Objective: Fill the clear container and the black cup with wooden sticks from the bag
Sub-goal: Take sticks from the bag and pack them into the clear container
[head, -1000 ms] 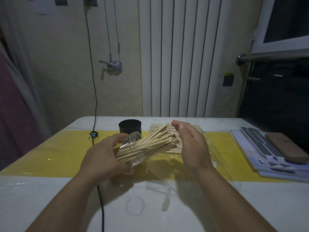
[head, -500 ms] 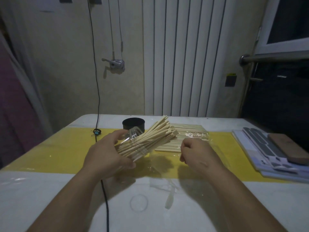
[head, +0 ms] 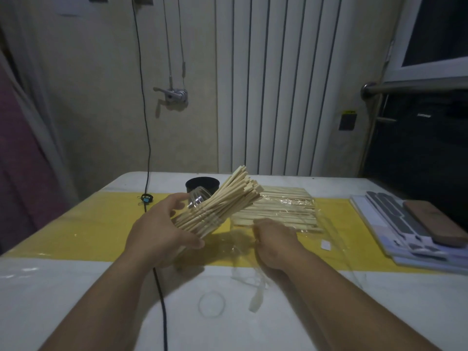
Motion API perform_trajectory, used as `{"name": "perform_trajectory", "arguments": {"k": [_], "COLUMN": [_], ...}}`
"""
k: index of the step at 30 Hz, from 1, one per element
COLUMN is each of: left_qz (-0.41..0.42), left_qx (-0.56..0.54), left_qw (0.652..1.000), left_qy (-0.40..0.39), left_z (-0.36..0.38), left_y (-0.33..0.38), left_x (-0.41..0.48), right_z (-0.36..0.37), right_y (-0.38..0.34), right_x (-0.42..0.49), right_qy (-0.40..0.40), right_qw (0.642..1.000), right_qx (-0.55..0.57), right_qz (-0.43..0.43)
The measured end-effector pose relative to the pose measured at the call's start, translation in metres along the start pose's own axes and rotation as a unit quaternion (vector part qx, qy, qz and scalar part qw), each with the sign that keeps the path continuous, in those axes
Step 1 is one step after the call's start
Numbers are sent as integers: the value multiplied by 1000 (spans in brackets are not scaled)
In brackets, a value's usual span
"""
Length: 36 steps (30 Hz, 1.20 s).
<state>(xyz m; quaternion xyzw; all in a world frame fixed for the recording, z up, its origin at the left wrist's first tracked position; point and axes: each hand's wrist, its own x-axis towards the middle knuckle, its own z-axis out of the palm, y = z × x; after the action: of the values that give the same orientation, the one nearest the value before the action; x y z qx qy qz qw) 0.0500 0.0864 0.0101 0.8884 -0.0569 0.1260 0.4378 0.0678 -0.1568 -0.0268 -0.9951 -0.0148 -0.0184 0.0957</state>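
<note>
My left hand (head: pixel 162 230) grips the clear container (head: pixel 202 214), tilted to the right and up, packed with wooden sticks (head: pixel 228 196) that stick out of its mouth. Behind it stands the black cup (head: pixel 202 187), partly hidden by the container. The clear plastic bag (head: pixel 286 211) lies flat on the yellow strip with several sticks inside. My right hand (head: pixel 274 240) is down at the bag's near edge with its fingers curled; whether it pinches the plastic or sticks is hidden.
A black cable (head: pixel 159 295) runs across the white table (head: pixel 76 287) under my left arm. A clear round lid (head: pixel 211 304) and a plastic strip (head: pixel 257 297) lie near the front. Stacked sheets and a brown case (head: pixel 433 226) sit at the right.
My right hand dropped from the stick ends down to the bag's near edge and curled its fingers. The container in my left hand tilted up a little more.
</note>
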Motion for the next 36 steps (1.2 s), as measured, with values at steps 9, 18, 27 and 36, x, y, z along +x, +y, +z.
{"name": "perform_trajectory", "arguments": {"k": [9,18,27,36], "left_qz": [-3,-5,-1,-3], "left_qx": [-11,5,7,5], "left_qw": [1000,1000,1000,1000], "left_qy": [-5,-3,-2,-1], "left_z": [0,0,0,0], "left_y": [0,0,1,2], "left_x": [1,1,0,-1], "right_z": [-11,-17,-5,-10], "right_y": [-7,-5,-5,0], "right_x": [28,46,58,32], "right_qy": [4,-36,-62,-17], "right_qw": [993,997,996,1000], "right_qx": [-115,0,3,1], "right_qz": [18,74,66,1]}}
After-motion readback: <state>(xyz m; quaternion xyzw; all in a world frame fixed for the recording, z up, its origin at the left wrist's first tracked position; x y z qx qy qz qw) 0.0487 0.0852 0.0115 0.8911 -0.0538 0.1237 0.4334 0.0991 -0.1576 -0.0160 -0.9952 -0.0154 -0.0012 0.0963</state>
